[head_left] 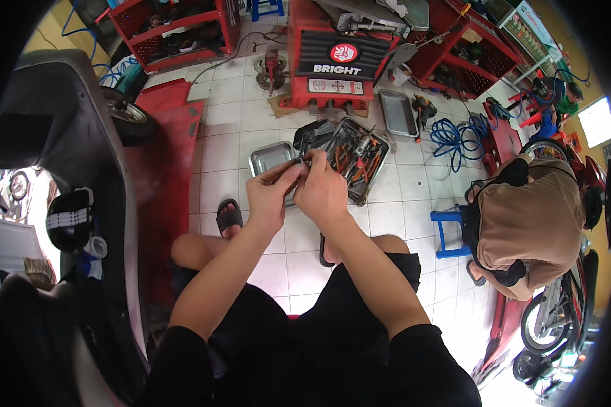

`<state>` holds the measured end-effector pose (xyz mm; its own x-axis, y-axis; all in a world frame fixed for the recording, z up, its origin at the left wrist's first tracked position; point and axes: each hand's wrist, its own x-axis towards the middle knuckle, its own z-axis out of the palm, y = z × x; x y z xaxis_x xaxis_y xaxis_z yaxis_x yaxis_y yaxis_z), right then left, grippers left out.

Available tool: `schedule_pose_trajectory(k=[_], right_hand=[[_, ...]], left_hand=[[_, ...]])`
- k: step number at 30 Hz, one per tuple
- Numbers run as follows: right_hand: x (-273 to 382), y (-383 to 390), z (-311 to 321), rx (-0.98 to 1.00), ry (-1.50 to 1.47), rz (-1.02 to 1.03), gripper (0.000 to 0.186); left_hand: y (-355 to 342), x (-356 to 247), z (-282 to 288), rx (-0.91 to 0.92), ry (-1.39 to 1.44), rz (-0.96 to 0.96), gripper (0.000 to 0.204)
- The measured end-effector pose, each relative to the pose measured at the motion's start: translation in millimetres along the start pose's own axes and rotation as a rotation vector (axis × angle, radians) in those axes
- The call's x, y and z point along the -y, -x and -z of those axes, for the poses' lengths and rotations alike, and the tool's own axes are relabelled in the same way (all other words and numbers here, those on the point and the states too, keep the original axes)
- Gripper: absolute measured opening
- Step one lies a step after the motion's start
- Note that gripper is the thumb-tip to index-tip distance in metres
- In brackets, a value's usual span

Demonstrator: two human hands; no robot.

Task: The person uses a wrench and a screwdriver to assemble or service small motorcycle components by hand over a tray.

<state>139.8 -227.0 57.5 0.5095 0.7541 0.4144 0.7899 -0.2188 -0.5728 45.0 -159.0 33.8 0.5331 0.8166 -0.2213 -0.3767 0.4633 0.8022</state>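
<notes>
My left hand (270, 195) and my right hand (323, 191) meet in front of me, above the tiled floor. Both are closed, fingertips pinching a small dark part (304, 150) between them. The fingers cover most of it, so its kind is unclear. Just beyond the right hand, a metal tray (385, 153) on the floor holds several hand tools, some with orange or red handles. A shallow silver tray (254, 161) lies behind the left hand. Between the trays is a black piece (311, 131), partly hidden by my hands.
Ahead stands a red tool cabinet (329, 54). A motorcycle (81, 136) is close on my left beside a red platform (166, 183). A person in a brown shirt (526, 210) bends over at right, near a blue stool (448, 234). Blue hose (458, 139) lies coiled on the floor.
</notes>
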Motion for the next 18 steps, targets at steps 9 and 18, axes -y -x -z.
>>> schedule_pose_trajectory(k=[9,18], right_hand=[[-16,-10,-16,-0.023,-0.267,0.036,0.024],[-21,-18,-18,-0.189,-0.243,0.334,0.032]], left_hand=[[-28,-11,21,0.150,-0.171,-0.023,0.036],[-34,-29,32,0.372,-0.134,-0.043,0.050]])
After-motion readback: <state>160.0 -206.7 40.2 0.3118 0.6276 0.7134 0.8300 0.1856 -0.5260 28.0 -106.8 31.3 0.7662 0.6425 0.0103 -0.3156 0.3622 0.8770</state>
